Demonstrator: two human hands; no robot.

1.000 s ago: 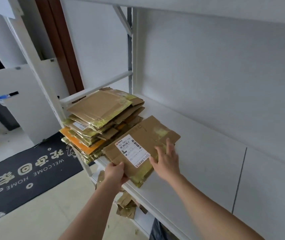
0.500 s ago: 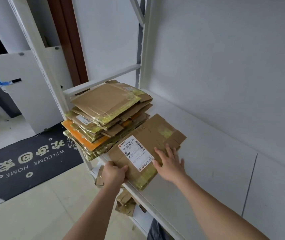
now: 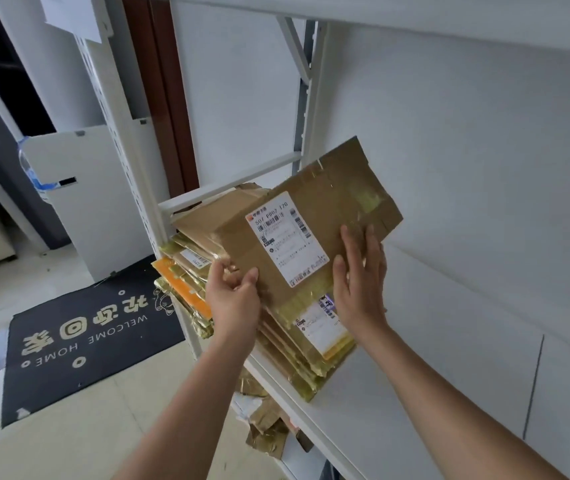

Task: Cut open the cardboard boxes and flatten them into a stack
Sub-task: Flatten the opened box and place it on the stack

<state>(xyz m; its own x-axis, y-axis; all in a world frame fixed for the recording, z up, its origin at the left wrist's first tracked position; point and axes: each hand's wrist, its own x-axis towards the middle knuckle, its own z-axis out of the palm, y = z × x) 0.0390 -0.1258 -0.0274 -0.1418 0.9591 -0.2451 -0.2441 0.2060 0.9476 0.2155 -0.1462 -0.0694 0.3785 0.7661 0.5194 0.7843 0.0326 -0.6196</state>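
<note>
Flattened box held over the stack

Left hand (image 3: 233, 299) pinches the flattened box (image 3: 311, 233); right hand (image 3: 359, 289) presses flat, above the stack (image 3: 297, 344) on the shelf (image 3: 398, 393).

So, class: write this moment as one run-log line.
step: stacking | left hand: grips flattened box edge | right hand: flat against box | box: lifted, tilted above stack | shelf: second pile beneath

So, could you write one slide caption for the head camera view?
Both hands lift a flattened box above the stacks on a white shelf.
</note>
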